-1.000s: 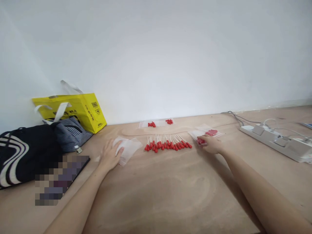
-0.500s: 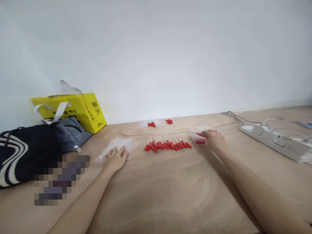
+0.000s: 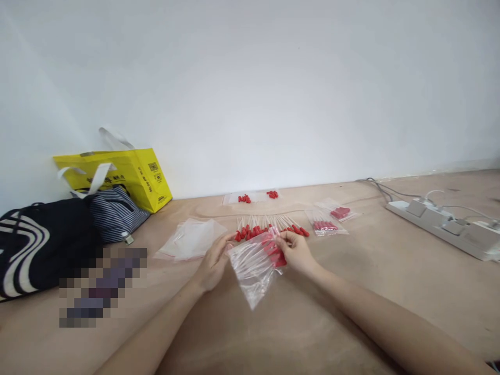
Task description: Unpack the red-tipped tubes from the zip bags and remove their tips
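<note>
My right hand (image 3: 297,254) pinches a clear plastic bag (image 3: 252,273) by its upper right part, above the wood table. Inside the bag are several white sticks with red tips, the red ends near my right fingers. My left hand (image 3: 214,263) is at the bag's left edge, fingers stretched out and apart; whether they touch the bag I cannot tell. Behind the bag lies a row of loose red-tipped sticks (image 3: 299,230), partly hidden by it. A stack of flat clear bags (image 3: 191,239) lies left of the row.
Filled bags (image 3: 326,226) with red-tipped sticks lie to the right. Red pieces (image 3: 244,199) rest on clear plastic (image 3: 255,196) by the wall. A white power strip (image 3: 441,226) with plugs stands at right; a yellow bag (image 3: 150,182), striped pouch (image 3: 117,211) and black bag (image 3: 50,245) at left.
My right hand has brought a filled bag from the right pile to the middle, in front of the row. My left hand has left the stack of flat bags and moved right.
</note>
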`<action>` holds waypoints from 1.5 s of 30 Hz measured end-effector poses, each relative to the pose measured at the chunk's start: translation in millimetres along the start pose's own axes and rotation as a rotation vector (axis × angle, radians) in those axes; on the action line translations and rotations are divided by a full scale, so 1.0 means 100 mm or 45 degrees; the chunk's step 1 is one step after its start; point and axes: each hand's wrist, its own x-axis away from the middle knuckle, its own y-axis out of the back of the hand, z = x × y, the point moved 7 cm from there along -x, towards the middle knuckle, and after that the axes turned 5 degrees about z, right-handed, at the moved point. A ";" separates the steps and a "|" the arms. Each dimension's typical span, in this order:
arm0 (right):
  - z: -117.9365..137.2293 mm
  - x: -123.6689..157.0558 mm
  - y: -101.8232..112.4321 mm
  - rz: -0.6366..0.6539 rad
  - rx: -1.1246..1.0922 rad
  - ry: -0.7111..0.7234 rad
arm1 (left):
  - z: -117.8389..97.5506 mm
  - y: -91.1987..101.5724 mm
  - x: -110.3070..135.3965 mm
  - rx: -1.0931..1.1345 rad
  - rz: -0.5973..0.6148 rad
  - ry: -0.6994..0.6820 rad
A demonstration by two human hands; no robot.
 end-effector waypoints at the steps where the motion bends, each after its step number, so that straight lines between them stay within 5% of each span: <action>1: -0.09 0.00 -0.07 0.008 -0.028 -0.036 | 0.02 -0.04 0.00 0.125 0.032 0.033; 4: -0.31 0.01 -0.20 0.049 -0.145 -0.197 | 0.12 -0.13 0.00 0.444 0.151 0.187; 7: -0.37 0.05 -0.28 0.119 -0.218 -0.320 | 0.19 -0.17 0.01 0.364 0.246 0.248; 12: -0.28 0.18 -0.41 0.381 -0.286 -0.485 | -0.02 -0.14 0.01 -0.194 0.180 -0.073; 16: -0.23 0.23 -0.43 0.449 -0.312 -0.565 | -0.24 -0.33 0.04 -0.252 0.291 -0.269; 24: -0.25 0.22 -0.43 0.403 -0.219 -0.488 | -0.36 -0.61 -0.03 -0.231 0.404 -0.372; 45: -0.21 0.26 -0.44 0.530 -0.112 -0.513 | -0.27 -0.53 -0.08 -0.161 0.227 -0.273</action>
